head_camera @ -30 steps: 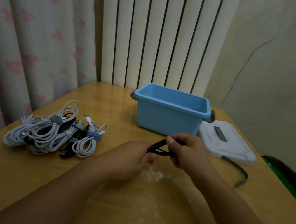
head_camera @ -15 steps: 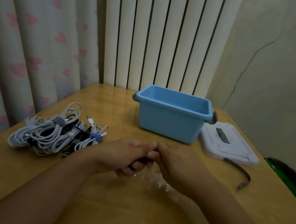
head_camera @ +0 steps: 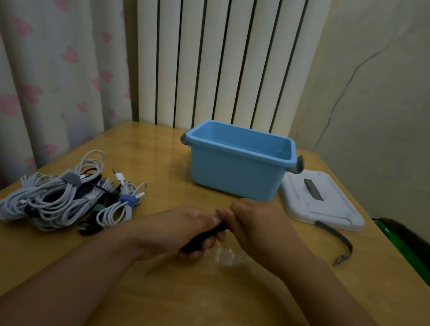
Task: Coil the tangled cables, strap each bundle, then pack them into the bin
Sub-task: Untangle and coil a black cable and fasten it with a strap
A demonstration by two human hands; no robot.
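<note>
My left hand and my right hand meet over the middle of the table, and both grip a black cable bundle folded into a short bunch. Most of that cable is hidden inside the fingers. A heap of white cable bundles lies at the left, some bound with a grey or a blue strap, with dark cables among them. The open blue bin stands behind my hands. A loose dark strap lies on the table at the right.
The bin's white lid lies flat to the right of the bin. A curtain hangs at the left and a white radiator stands behind the wooden table. A dark green-edged object sits beyond the table's right edge.
My hands have closed together and dropped slightly toward me. The black cable, first a visible loop between them, is now squeezed into a short bunch inside both hands.
</note>
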